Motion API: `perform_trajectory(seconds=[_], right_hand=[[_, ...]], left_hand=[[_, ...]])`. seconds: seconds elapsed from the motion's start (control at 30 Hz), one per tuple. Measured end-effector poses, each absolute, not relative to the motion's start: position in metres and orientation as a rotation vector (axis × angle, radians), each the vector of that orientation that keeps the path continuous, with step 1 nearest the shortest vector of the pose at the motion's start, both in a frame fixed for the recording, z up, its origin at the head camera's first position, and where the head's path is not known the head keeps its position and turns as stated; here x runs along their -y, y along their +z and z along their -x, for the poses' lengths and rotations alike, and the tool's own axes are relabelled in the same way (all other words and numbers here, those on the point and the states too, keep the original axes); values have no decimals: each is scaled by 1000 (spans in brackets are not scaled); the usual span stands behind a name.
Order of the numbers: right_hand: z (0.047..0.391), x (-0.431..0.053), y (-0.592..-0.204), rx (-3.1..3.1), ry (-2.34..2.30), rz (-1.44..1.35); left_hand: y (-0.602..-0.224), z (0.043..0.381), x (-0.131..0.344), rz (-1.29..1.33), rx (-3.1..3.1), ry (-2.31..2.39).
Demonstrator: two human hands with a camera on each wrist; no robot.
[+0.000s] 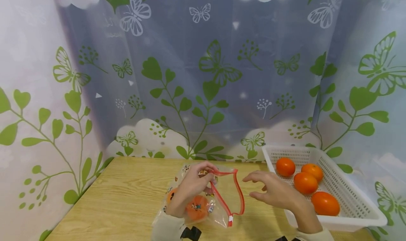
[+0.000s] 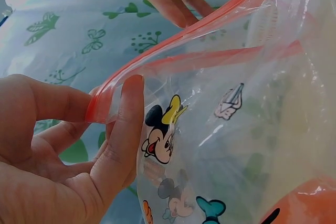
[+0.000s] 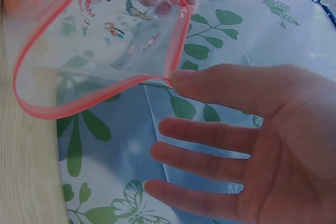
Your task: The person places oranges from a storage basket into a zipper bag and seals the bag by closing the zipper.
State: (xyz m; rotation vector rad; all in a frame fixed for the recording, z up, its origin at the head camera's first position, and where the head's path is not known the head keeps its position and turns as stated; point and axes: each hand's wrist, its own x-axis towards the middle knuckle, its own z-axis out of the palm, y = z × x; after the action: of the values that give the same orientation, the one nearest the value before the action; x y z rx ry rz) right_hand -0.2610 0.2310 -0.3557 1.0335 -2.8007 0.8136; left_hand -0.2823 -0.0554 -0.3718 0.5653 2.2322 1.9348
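My left hand [image 1: 192, 186] pinches the red zip edge of a clear cartoon-printed zip-top bag [image 1: 219, 218] between thumb and fingers. The mouth of the bag gapes toward the right, its white slider [image 1: 230, 218] at the near corner. Inside lie orange-red round fruits, one [image 1: 197, 208] plain to see and another [image 1: 171, 194] partly behind the left hand. Between the bag and the basket, my right hand [image 1: 274, 191] holds nothing, its fingers spread and pointing left. In the right wrist view its thumb [image 3: 220, 85] overlaps the corner of the red edge.
A white plastic basket [image 1: 355, 220] stands on the right with several orange-red fruits [image 1: 305, 183] in it. Both bag and basket are on a wood-grain table [image 1: 127, 191]. A curtain [image 1: 177, 57] printed with leaves and butterflies hangs behind and along the sides.
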Motion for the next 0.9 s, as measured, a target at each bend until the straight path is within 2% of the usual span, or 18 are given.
perform_trajectory(seconds=[0.9], right_hand=[[267,-271,-343,2881,626,-1037]], left_hand=[[-372,283,57,-555,-2227,1947]])
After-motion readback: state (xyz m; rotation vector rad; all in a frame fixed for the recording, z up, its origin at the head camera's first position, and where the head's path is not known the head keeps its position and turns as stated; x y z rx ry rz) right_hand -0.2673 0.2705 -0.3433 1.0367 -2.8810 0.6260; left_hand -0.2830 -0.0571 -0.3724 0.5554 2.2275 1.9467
